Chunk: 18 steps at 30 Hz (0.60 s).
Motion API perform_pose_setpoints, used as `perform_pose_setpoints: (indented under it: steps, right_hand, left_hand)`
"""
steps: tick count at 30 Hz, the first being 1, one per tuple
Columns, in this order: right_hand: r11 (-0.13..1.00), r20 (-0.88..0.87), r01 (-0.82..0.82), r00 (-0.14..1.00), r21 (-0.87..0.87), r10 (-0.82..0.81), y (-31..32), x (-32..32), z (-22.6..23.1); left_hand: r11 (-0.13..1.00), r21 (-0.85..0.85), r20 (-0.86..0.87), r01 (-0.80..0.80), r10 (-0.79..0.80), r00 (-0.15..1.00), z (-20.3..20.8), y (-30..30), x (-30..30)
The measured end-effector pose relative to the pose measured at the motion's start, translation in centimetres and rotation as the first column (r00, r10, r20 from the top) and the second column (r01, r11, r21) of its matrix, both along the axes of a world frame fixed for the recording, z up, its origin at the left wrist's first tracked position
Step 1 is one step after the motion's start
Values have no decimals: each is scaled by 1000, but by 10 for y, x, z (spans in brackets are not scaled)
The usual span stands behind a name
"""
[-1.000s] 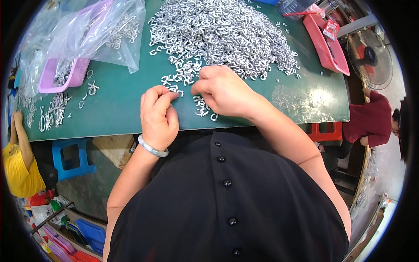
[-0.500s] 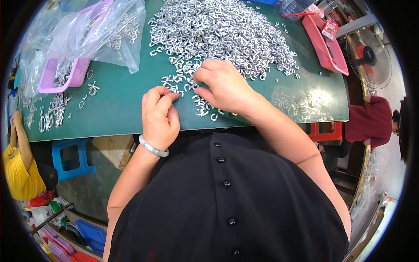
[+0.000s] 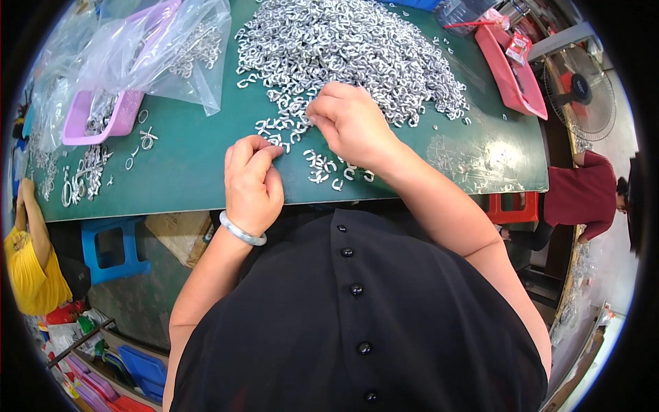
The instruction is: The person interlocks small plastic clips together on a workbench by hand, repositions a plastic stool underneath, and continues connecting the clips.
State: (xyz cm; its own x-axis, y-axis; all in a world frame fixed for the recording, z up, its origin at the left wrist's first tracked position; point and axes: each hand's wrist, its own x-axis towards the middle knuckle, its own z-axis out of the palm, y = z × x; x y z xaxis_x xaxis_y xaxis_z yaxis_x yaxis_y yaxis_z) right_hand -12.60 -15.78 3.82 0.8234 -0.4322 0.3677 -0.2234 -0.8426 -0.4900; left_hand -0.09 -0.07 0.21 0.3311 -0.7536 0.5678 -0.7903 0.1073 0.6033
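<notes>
Loose C-shaped metal links [image 3: 292,108] are spread just left of the right hand [image 3: 354,128], whose fingertips are drawn together; whether a link is pinched cannot be told. The left hand [image 3: 251,184] is curled on their near side, its grip hidden.

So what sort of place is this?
Likely a small-parts workshop: a large heap of silvery C-shaped pieces on a green worktable, a purple bin of silvery parts, and a person in yellow nearby.

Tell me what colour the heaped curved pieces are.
The curved pieces are silvery grey, best seen in the head view.
</notes>
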Motion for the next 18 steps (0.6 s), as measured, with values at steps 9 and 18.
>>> perform_pose_setpoints:
  steps: [9,18]
  right_hand:
    - [993,-53,-76,996,-94,71,-4,-9,7]
    - [967,-294,-138,953,-215,70,3,-18,4]
  left_hand:
    - [1000,4,10,4,-4,1000,0,1,1]
    - [1000,13,6,8,-9,1000,0,0,0]
